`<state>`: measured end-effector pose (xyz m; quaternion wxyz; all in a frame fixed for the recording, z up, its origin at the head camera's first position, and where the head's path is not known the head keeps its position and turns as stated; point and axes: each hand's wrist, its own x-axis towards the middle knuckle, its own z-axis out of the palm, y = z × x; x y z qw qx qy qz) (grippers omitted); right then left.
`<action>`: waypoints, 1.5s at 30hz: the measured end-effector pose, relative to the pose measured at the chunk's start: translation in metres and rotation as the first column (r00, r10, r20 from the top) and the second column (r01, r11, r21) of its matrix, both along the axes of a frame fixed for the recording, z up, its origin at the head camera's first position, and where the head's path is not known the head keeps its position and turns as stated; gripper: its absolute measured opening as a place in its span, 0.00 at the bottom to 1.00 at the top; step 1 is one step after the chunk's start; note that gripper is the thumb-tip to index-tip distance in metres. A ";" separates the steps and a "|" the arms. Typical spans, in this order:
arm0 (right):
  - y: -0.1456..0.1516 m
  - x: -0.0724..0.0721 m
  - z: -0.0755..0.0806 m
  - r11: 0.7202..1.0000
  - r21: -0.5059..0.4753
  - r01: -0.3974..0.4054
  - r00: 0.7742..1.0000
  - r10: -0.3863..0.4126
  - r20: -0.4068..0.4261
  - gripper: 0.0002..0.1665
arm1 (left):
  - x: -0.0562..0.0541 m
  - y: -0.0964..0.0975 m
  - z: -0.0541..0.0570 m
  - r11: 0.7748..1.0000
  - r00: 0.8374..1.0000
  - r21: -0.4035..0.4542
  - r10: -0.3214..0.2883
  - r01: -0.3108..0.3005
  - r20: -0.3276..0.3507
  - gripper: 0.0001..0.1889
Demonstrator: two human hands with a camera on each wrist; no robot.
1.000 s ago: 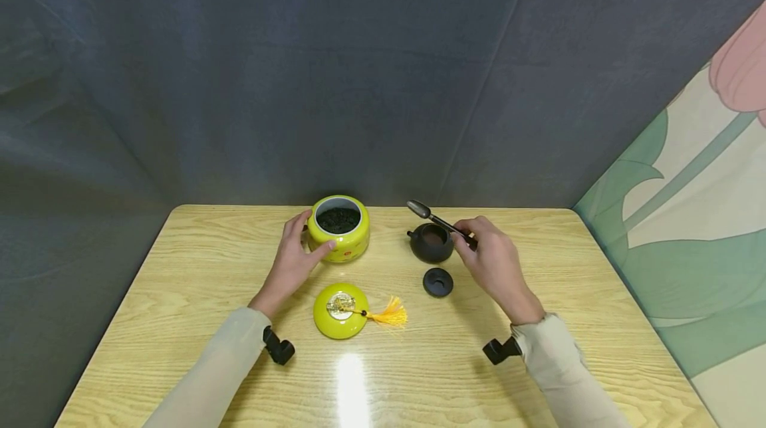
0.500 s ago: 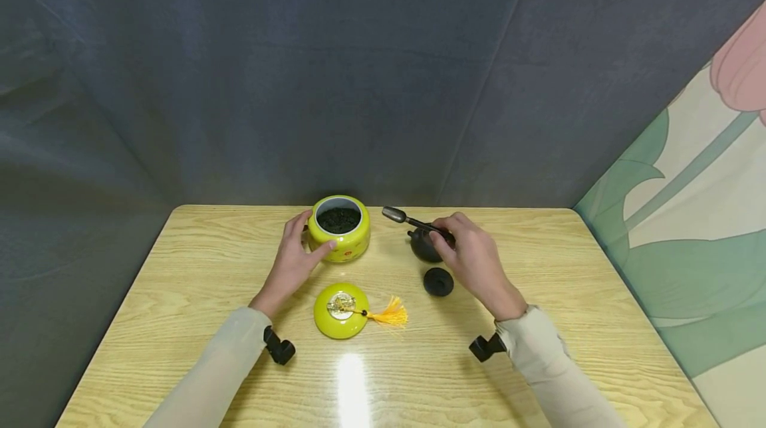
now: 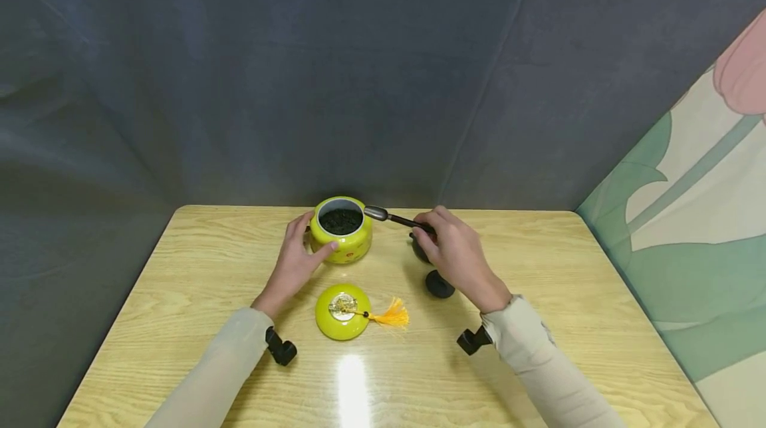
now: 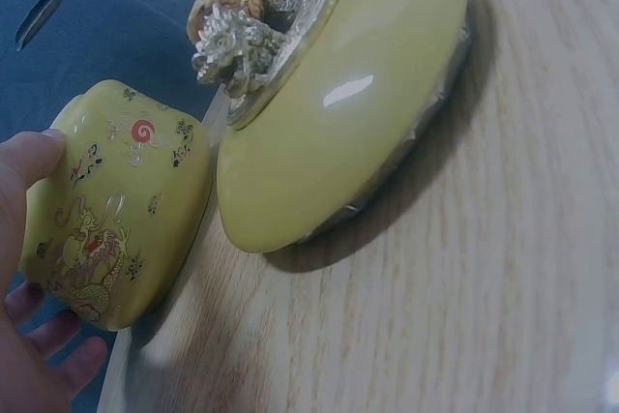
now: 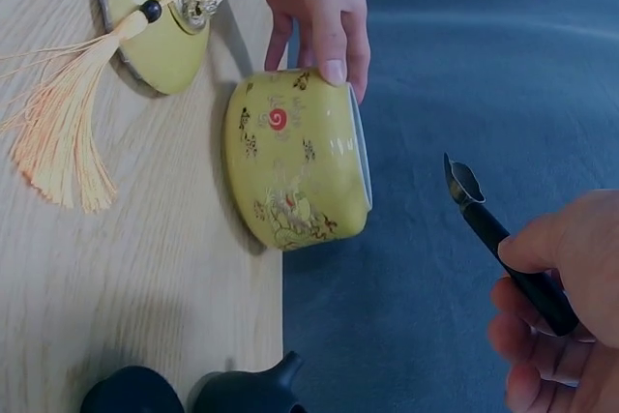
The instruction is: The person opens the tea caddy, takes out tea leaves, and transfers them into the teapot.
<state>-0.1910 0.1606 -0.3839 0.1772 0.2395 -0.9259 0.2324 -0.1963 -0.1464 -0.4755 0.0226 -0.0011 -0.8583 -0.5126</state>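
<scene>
No writing can be read; the yellow jar [image 5: 298, 160] bears a red spiral mark [image 5: 278, 119].

Jar [image 3: 354, 246] on table [image 3: 209, 268], behind large lid [image 3: 342, 323]; teapot [image 3: 419, 251] right of jar; small lid [image 3: 439, 284] before teapot.

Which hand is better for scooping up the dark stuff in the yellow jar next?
Probably the right hand: it grips the scoop, whose tip points toward the yellow jar. The left hand holds the jar's side, so it seems better for steadying.
</scene>
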 end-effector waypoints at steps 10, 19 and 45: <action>-0.019 -0.005 0.006 0.999 0.028 -0.021 0.999 0.022 -0.032 0.09 | 0.001 -0.001 0.000 1.000 1.000 -0.017 0.006 -0.006 -0.020 0.48; -0.038 -0.015 0.007 0.989 0.136 -0.064 0.993 0.077 -0.091 0.08 | 0.001 0.001 0.001 1.000 1.000 0.010 0.001 -0.001 -0.009 0.48; -0.092 -0.048 -0.004 0.916 0.392 -0.087 0.950 0.195 -0.244 0.07 | 0.004 0.003 0.001 1.000 1.000 0.004 0.002 -0.002 -0.008 0.48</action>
